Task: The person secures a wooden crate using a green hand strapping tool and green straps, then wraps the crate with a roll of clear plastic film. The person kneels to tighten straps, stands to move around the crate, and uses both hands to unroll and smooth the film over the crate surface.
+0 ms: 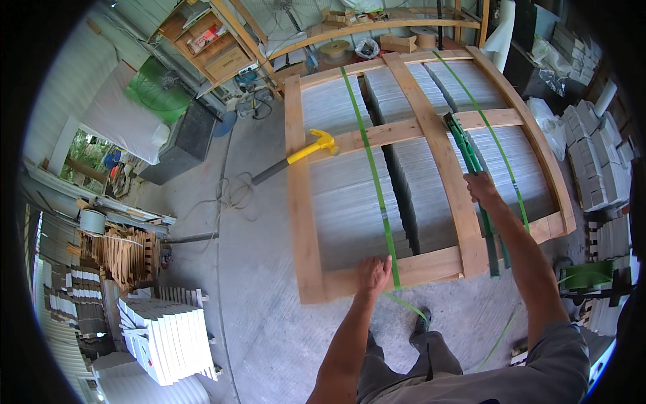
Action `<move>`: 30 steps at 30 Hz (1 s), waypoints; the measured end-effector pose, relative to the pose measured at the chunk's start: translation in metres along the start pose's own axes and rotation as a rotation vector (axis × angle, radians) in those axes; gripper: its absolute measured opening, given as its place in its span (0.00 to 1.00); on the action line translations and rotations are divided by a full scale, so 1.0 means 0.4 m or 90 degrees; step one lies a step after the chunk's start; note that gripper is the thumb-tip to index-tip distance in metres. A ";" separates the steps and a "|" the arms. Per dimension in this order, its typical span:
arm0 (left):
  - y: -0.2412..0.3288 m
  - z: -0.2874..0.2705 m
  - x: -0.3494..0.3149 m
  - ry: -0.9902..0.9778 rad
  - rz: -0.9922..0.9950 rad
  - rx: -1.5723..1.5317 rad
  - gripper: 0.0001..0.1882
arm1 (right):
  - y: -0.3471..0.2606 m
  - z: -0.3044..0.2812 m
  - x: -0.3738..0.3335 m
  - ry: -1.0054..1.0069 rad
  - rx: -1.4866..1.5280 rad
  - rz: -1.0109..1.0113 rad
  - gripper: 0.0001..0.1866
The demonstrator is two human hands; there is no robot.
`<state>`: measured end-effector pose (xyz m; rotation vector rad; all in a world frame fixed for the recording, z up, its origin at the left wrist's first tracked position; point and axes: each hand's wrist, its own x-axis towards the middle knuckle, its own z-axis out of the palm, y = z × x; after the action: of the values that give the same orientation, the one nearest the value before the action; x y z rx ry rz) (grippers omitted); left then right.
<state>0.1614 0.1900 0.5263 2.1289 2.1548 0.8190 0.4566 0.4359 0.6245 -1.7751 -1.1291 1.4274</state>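
The right hand (481, 188) grips a green long-handled tool (463, 142) over the right half of the wooden frame (437, 155). The left hand (373, 275) is at the near rail beside a green strap (372, 168); whether it pinches the strap, I cannot tell.

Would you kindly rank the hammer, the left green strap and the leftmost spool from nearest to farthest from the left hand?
1. Left green strap: just right of the hand.
2. Hammer: ahead-left, on the wooden frame.
3. Leftmost spool: beyond the frame.
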 end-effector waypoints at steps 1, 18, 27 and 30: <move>-0.003 0.009 -0.006 -0.025 -0.028 0.003 0.19 | -0.006 -0.025 -0.051 -0.012 -0.029 0.002 0.11; 0.258 -0.248 -0.464 -0.348 -0.152 -0.947 0.33 | 0.275 0.100 -1.215 -0.199 -0.041 0.007 0.14; -0.077 -0.285 -0.715 -0.137 -0.481 -0.363 0.23 | 0.375 0.280 -1.389 -0.413 0.248 0.226 0.16; -0.350 -0.325 -0.791 -0.147 -0.325 -0.069 0.20 | 0.409 0.230 -1.425 -0.456 0.155 0.413 0.17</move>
<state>0.0098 -0.1434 0.4769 1.4333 2.3016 0.5907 0.3719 -0.1491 0.7278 -1.5438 -0.6312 2.6034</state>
